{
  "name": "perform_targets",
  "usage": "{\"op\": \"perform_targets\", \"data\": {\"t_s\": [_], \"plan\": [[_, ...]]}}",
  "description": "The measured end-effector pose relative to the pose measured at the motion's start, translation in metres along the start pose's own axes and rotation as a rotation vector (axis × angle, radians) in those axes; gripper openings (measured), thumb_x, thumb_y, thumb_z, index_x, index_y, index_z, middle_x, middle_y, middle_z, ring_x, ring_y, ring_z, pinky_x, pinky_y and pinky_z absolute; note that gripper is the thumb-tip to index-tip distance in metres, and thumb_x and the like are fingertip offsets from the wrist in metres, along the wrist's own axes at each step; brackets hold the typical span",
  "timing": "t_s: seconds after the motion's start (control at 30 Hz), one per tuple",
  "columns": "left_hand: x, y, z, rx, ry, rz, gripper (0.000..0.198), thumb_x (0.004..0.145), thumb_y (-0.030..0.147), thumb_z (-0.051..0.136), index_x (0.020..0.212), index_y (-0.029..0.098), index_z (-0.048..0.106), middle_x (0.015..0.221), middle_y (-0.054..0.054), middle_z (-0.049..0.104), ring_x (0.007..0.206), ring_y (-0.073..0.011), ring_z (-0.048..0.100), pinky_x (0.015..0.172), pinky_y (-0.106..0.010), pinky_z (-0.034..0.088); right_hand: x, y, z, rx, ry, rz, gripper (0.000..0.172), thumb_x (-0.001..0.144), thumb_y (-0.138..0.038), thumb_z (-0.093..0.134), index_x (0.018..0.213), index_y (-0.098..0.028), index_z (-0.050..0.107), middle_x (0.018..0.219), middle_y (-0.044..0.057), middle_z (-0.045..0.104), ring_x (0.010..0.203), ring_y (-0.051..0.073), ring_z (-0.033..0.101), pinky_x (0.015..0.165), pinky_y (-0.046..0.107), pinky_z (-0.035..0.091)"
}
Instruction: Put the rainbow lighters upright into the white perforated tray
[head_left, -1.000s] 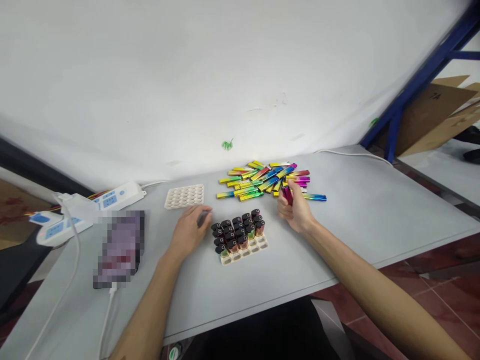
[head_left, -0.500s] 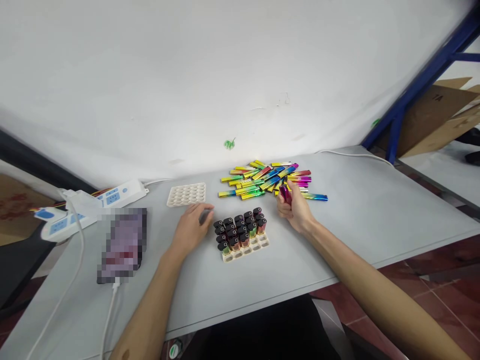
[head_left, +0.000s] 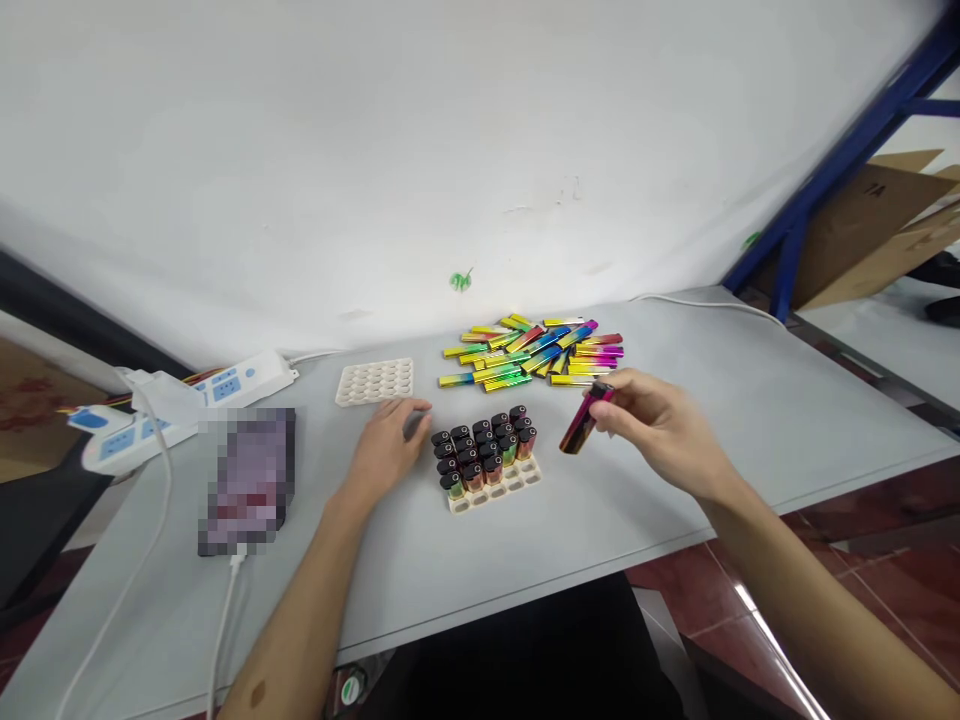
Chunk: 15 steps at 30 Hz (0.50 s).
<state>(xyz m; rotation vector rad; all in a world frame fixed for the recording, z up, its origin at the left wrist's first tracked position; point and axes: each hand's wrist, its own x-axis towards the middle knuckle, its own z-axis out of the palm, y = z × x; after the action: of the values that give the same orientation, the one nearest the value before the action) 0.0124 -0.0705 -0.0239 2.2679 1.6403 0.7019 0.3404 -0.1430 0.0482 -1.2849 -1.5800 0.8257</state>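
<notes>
My right hand (head_left: 652, 425) pinches one slim, shiny vape pen (head_left: 577, 425), magenta shading to gold with a black end, and holds it tilted above the table. My left hand (head_left: 388, 440) lies on the table with nothing visible in it, thumb apart from the fingers, just left of a cream slotted tray (head_left: 495, 498). Several black-topped vape pens (head_left: 487, 448) stand upright in that tray; its near row of oval slots shows bare. A pile of metallic vape pens (head_left: 517, 355) in yellow, green, blue, red and pink lies loose near the wall.
A second cream slotted tray (head_left: 375, 382) lies beyond my left hand. At the left are a white power strip (head_left: 247, 383) and a blurred-out phone (head_left: 251, 480) on a white cable (head_left: 223, 620). Blue metal framing (head_left: 795, 255) and cardboard boxes (head_left: 862, 230) stand at the right.
My right hand has drawn back from the pile toward the right and nearer me, turning the vape pen so its length now shows. My left hand stays almost in place.
</notes>
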Motion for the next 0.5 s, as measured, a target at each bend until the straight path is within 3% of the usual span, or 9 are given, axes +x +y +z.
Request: {"op": "perform_targets", "data": {"t_s": [0.13,0.27,0.5], "plan": [[0.000,0.000,0.000,0.000,-0.006,-0.005,0.024,0.093,0.036,0.046,0.103,0.023,0.063,0.111,-0.007,0.070,0.111,-0.0266,0.060,0.097,-0.041,0.048,-0.012,-0.014,0.012,-0.173,-0.125,-0.121,0.025,0.088,-0.042,0.070,0.103,-0.022,0.065,0.087,0.003,0.072,0.071,0.016,0.065,0.061,0.028,0.051],[-0.001,0.000,0.000,0.004,-0.003,0.000,0.024,0.093,0.036,0.046,0.104,0.022,0.063,0.109,-0.007,0.070,0.110,-0.0264,0.060,0.097,-0.041,0.048,-0.018,-0.005,0.040,-0.347,-0.216,-0.218,0.021,0.092,-0.035,0.067,0.108,-0.023,0.063,0.098,0.002,0.074,0.068,0.013,0.066,0.061,0.026,0.053],[-0.001,-0.004,0.003,0.011,0.006,0.022,0.023,0.093,0.035,0.047,0.103,0.023,0.063,0.109,-0.006,0.070,0.110,-0.0254,0.060,0.098,-0.040,0.047,-0.024,0.004,0.062,-0.692,-0.191,-0.297,0.018,0.094,-0.032,0.064,0.109,-0.023,0.061,0.095,0.003,0.076,0.065,0.017,0.069,0.055,0.028,0.047]]}}
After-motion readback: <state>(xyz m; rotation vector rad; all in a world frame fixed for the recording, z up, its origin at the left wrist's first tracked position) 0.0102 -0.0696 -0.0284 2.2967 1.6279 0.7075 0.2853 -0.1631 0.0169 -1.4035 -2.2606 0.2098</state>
